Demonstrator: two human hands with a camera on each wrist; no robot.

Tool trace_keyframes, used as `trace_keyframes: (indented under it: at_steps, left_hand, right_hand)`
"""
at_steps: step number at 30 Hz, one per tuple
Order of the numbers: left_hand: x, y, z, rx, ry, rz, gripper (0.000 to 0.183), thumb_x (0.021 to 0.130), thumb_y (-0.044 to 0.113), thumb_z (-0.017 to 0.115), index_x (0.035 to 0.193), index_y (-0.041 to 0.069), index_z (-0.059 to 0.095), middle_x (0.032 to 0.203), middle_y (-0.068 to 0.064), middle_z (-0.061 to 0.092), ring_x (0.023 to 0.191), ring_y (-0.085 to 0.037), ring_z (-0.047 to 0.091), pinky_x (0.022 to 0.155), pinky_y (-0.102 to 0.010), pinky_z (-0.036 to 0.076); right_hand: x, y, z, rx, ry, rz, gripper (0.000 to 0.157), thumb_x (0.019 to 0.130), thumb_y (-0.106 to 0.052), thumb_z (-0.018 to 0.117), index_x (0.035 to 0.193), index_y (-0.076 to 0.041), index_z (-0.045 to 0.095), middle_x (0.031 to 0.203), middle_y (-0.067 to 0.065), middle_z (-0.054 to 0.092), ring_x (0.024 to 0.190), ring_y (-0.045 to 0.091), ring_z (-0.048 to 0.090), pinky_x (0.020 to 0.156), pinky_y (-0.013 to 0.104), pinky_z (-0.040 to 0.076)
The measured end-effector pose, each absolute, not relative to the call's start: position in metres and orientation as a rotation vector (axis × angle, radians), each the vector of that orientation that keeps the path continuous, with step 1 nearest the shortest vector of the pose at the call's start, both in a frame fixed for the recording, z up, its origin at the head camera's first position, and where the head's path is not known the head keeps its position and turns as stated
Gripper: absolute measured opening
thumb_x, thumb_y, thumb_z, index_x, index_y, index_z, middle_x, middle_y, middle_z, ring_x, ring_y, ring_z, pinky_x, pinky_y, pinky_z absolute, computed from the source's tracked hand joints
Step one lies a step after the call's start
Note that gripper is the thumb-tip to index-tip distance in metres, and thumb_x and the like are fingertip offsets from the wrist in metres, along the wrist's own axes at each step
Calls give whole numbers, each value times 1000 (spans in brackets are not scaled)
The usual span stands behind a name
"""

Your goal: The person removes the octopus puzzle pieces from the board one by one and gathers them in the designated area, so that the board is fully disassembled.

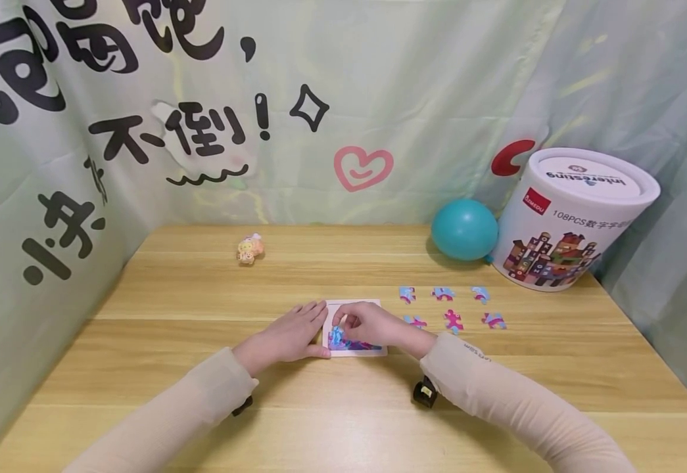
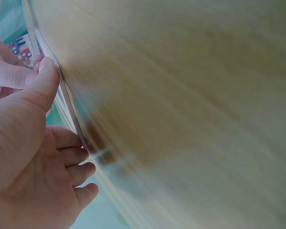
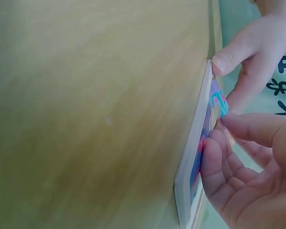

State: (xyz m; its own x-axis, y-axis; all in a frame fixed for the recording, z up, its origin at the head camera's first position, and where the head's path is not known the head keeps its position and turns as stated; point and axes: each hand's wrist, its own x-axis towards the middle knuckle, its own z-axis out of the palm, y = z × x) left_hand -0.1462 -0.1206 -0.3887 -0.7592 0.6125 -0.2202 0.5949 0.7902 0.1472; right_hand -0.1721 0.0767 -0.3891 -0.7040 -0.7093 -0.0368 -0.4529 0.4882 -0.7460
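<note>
A small puzzle board (image 1: 352,304) with a white border lies flat on the wooden table. Blue and purple picture pieces (image 1: 369,346) fill its near side. My right hand (image 1: 374,323) pinches a light-blue puzzle piece (image 3: 221,101) between thumb and fingertips. That piece is tilted up over the left part of the board, its lower end close to the neighbouring pieces; whether it touches them I cannot tell. My left hand (image 1: 297,332) rests along the board's left edge, fingers extended and thumb at the near corner. My right hand hides the board's middle.
Several loose puzzle pieces (image 1: 453,320) lie in two rows right of the board, one partly behind the right forearm. A teal balloon (image 1: 464,229) and a large white bucket (image 1: 568,217) stand at the back right. A small figurine (image 1: 250,249) sits at the back left.
</note>
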Motion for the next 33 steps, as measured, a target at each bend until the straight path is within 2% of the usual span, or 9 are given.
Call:
trace_keyframes:
  at_steps: [7,15,21,24,33]
  left_hand:
    - [-147,-120,-389,940,2725,94,84,87,54,49,140,-7,28,148,-20,20,135,-32,18,108,-45,16]
    - [-148,-120,-389,960,2731,95,84,87,54,50,140,-8,29,147,-20,22,135,-32,19,108,-45,17]
    - [-147,-120,-389,962,2730,89,84,88,53,50,140,-8,28,147,-21,21,135,-32,19,108,-45,16]
    - [-146,-120,-388,955,2724,91,84,88,53,49,140,-8,27,148,-20,19,135,-32,17,108,-44,15]
    - [-145,-121,-387,952,2718,94,84,88,53,49,141,-8,26,148,-20,18,135,-32,17,108,-44,15]
  right_hand:
    - [-173,81,-390,-870,2316,-1147,14,86,3,59,98,-5,60,66,0,54,52,8,45,50,21,40]
    - [-175,93,-383,-786,2294,-1235,17,85,2,60,101,-4,60,73,6,62,61,18,55,57,30,49]
    - [-174,116,-375,-717,2307,-1288,16,87,1,59,102,-3,61,74,10,61,62,23,54,58,37,49]
    - [-172,131,-372,-678,2305,-1314,15,88,2,57,102,-3,61,75,14,60,61,21,52,56,36,48]
    - [-165,172,-375,-681,2299,-1319,15,87,4,56,101,1,60,72,12,57,62,19,51,56,34,48]
